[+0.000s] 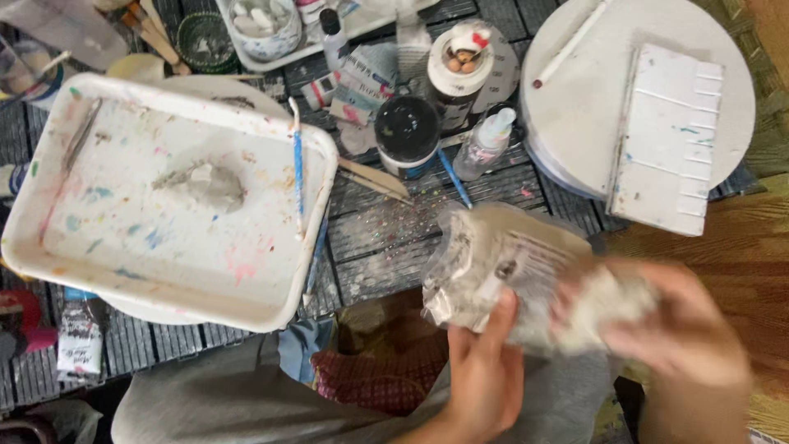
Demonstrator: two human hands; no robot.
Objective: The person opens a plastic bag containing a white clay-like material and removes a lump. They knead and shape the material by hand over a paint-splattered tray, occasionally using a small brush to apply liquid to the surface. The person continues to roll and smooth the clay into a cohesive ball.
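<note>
Head view, left to right. White paint-stained tray (49, 247) on the slatted table, grey clay lump (205, 185) lying in its middle, blue-handled tool (297, 164) resting on its right rim. Black jar (407, 131) and small spray bottle (486, 141) beyond. Left hand (485, 370) clamps the clear plastic bag of clay (501, 275) from below; right hand (686, 329), blurred, closes on its other end. Judgement: support the bag underneath, peel the plastic slowly, keep it over the lap.
</note>
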